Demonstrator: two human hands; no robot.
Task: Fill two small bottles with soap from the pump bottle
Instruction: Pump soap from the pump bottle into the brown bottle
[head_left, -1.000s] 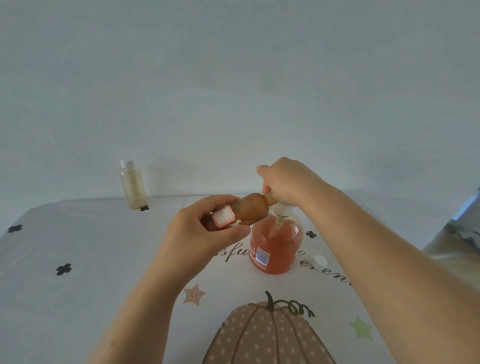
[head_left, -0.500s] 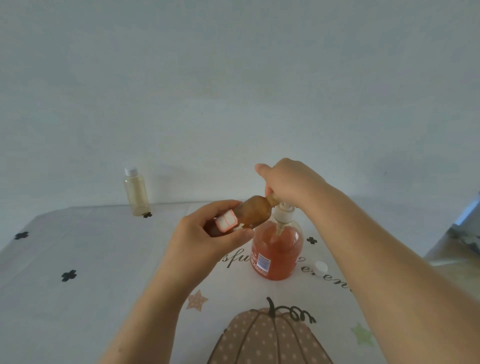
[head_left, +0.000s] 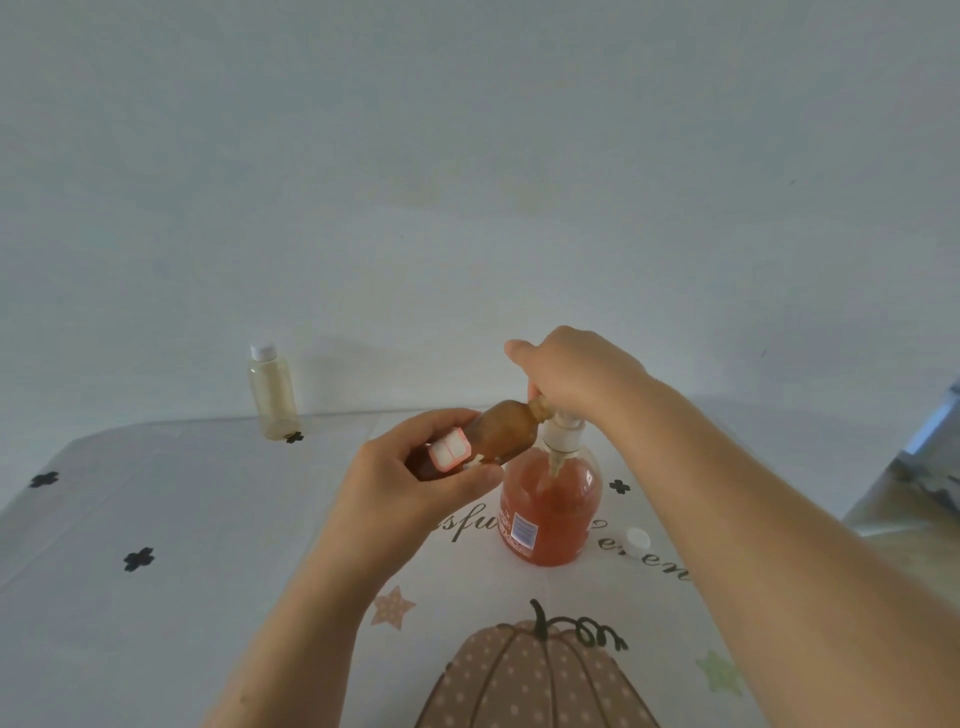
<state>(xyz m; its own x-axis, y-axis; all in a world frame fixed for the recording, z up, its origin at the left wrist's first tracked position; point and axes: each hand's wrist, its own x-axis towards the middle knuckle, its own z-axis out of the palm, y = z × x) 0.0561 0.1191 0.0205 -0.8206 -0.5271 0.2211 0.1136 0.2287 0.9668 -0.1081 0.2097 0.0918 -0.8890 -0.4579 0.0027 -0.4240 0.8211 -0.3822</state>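
An orange soap pump bottle (head_left: 550, 514) stands on the table in the middle. My right hand (head_left: 571, 374) lies over its white pump head, fingers curled down round it. My left hand (head_left: 415, 483) grips a small brown bottle (head_left: 498, 431) with a white and pink label, tilted on its side, its neck up against the pump spout under my right hand. A second small bottle (head_left: 272, 395) with a white cap and pale yellowish liquid stands upright at the back left by the wall. A loose white cap (head_left: 637, 540) lies right of the pump bottle.
The table wears a white cloth (head_left: 182, 519) with black crosses, stars, lettering and a pumpkin print (head_left: 530, 675) near the front. A plain wall rises behind. Something grey shows past the table's right edge (head_left: 930, 467).
The view has tilted slightly, so everything sits lower in the frame. Both hands keep their places on the pump head and the brown bottle.
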